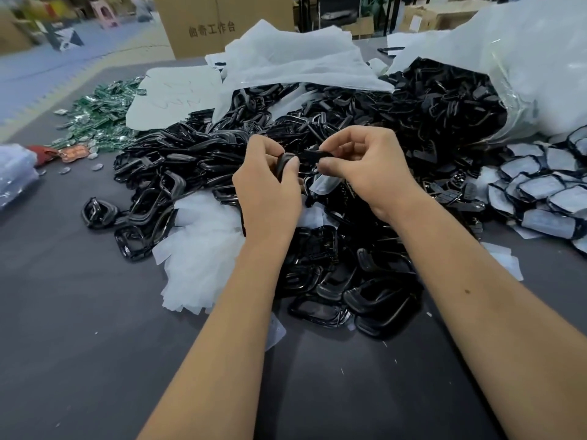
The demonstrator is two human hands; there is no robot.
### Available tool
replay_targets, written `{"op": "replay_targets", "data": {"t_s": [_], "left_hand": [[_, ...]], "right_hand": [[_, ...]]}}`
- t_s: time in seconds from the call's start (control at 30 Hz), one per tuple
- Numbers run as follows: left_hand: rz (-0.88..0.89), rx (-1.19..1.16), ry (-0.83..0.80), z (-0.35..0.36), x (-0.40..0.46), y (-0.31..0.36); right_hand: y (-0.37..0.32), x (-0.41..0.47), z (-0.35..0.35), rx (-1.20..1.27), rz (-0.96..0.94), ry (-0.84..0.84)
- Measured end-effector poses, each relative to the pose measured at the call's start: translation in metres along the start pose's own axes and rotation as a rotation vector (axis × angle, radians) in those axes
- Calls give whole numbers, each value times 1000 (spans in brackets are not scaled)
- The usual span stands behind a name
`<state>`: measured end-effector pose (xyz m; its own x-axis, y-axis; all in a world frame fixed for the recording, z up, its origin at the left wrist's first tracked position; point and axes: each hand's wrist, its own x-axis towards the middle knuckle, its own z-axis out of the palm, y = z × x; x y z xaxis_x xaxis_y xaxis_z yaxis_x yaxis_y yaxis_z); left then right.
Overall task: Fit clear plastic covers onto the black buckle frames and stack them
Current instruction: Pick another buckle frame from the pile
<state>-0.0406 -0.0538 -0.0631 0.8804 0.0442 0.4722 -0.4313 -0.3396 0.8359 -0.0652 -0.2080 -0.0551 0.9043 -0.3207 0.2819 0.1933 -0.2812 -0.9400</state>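
Head view. I see both hands raised together over the middle of the dark surface (79, 312). Left hand (270, 188) pinches one end of a black buckle frame (290, 160); right hand (368, 173) pinches the other end, fingers curled round it. I cannot tell whether a clear cover is on it. Below the hands lies a large heap of loose black frames (333, 281), spreading toward the far edge. White plastic sheets (203, 249) lie among them. Near the right edge sits a pile of covered frames (546, 185). Green parts (101, 115) lie toward the far-left corner. A cardboard box (219, 23) stands beyond the far edge.
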Motion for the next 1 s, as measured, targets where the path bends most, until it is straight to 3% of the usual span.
{"op": "replay_targets", "data": {"t_s": [0.13, 0.4, 0.53, 0.67, 0.8, 1.0], "left_hand": [[-57, 7, 66, 0, 0, 0], [-230, -233, 51, -2, 10, 2], [-442, -565, 110, -6, 13, 1], [-515, -835, 76, -13, 15, 3], [-481, -813, -69, -10, 13, 6], [-487, -744, -135, -11, 12, 3]], "right_hand": [[1, 0, -3, 326, 113, -27], [-2, -2, -4, 477, 184, -24], [-4, -2, -3, 479, 203, -17], [-6, -3, -3, 423, 211, -6], [-7, -3, -2, 437, 219, -29], [-11, -3, -8, 482, 248, -131]]}}
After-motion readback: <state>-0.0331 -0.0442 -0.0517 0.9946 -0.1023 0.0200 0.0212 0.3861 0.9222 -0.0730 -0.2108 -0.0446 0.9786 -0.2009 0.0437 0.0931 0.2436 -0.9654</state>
